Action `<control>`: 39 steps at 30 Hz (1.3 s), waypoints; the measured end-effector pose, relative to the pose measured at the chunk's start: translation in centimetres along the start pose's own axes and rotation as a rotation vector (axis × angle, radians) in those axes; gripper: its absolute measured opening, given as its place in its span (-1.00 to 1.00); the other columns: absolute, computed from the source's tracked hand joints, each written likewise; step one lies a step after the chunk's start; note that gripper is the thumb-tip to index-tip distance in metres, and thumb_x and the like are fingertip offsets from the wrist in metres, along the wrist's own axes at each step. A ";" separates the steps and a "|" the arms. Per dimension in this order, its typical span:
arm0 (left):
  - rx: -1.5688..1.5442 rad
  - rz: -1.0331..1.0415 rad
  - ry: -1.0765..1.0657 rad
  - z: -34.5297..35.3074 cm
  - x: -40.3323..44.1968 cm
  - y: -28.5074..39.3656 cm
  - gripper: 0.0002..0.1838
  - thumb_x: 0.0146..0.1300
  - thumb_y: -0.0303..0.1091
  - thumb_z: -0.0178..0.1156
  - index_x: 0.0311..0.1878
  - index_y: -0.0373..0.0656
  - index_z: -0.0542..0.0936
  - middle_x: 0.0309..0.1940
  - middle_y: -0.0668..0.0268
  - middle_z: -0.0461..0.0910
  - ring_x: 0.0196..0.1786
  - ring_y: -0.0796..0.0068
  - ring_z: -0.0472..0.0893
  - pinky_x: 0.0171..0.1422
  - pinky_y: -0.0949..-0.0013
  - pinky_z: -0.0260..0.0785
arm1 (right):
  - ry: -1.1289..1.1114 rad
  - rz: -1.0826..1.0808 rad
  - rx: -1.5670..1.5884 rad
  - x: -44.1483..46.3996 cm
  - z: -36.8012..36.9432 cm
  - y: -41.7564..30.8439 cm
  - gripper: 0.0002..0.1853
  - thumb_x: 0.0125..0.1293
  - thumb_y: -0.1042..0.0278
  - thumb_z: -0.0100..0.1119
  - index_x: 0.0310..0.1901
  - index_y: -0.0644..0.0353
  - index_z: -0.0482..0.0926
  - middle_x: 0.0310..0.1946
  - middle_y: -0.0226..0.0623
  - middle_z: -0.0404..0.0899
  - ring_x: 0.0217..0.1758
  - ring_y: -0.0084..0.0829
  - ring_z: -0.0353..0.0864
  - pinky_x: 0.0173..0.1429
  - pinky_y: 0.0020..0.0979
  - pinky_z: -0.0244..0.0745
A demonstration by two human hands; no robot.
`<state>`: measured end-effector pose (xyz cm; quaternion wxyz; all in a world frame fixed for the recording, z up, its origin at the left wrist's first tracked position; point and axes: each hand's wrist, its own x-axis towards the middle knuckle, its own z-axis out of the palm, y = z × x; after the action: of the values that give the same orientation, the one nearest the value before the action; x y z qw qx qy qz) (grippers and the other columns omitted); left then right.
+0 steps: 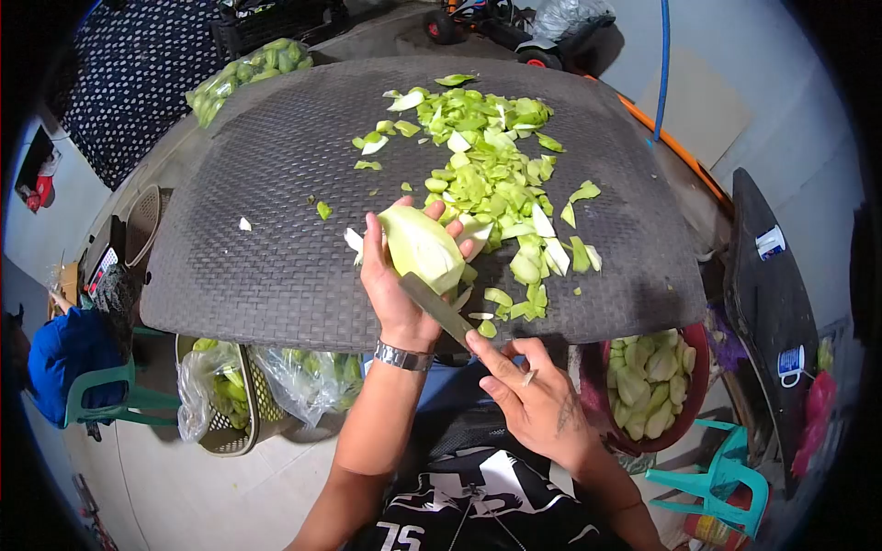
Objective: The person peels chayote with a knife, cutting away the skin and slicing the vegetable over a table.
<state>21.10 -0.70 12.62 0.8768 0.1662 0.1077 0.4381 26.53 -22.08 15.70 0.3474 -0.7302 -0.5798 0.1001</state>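
Note:
My left hand [393,298] is palm up, closed around a large, oval, pale green mango [418,243] that looks mostly peeled. A knife [435,310] is gripped in my right hand [544,404]; its blade slants up to the left, over the left palm and by the near end of the mango. The knife's handle is hidden in my fingers. Beyond both hands, a long heap of green peelings [487,170] spreads over the dark woven tabletop [276,184]. A few scraps lie beside the left hand.
A red basin [701,386] of peeled pieces stands below the table at right. A crate [262,404] and plastic bags [312,381] of green produce are below left. Another filled bag [253,73] sits at the far left edge. A teal stool [721,477] is at lower right.

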 end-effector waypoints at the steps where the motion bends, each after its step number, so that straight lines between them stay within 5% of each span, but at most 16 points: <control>1: 0.020 0.018 0.004 0.1 0.0 0.1 -0.37 0.60 0.25 0.03 0.39 -0.11 0.41 0.24 -0.01 0.57 0.08 -0.05 0.70 0.15 -0.18 0.67 | 0.017 -0.017 -0.014 0.0 0.1 0.1 -0.40 0.53 0.28 0.30 0.54 -0.39 0.48 -0.04 -0.04 0.50 -0.24 -0.10 0.73 -0.13 -0.13 0.71; 13: -0.090 0.036 -0.102 0.6 -0.5 -0.3 -0.42 0.62 0.24 0.00 0.31 -0.08 0.44 0.19 0.04 0.56 0.01 -0.02 0.71 0.18 -0.32 0.66 | -0.026 0.036 0.059 -0.5 0.4 0.0 -0.48 0.61 0.18 0.20 0.54 -0.35 0.49 -0.04 0.02 0.52 -0.46 -0.13 0.68 -0.29 -0.13 0.66; 32: -0.004 0.172 0.004 1.7 -2.7 -2.4 -0.37 0.65 0.30 -0.13 0.39 -0.06 0.39 0.40 0.03 0.45 0.37 -0.27 0.55 0.34 -0.38 0.55 | 0.087 0.064 0.130 1.2 1.9 1.0 -0.46 0.56 0.27 0.24 0.52 -0.31 0.52 -0.06 -0.02 0.56 -0.18 -0.03 0.72 -0.10 -0.11 0.66; 39: 0.002 0.199 0.093 1.9 -3.6 -3.8 -0.31 0.64 0.32 -0.12 0.45 -0.09 0.35 0.32 0.04 0.52 0.31 -0.15 0.61 0.32 -0.26 0.59 | 0.107 0.085 0.088 1.6 2.1 1.0 -0.47 0.55 0.29 0.25 0.51 -0.25 0.55 -0.08 -0.05 0.57 -0.20 -0.03 0.73 -0.13 -0.10 0.66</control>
<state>22.36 -6.08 13.03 0.8229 0.1563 0.1318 0.5302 26.65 -19.87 13.99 0.4053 -0.7423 -0.5239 0.1010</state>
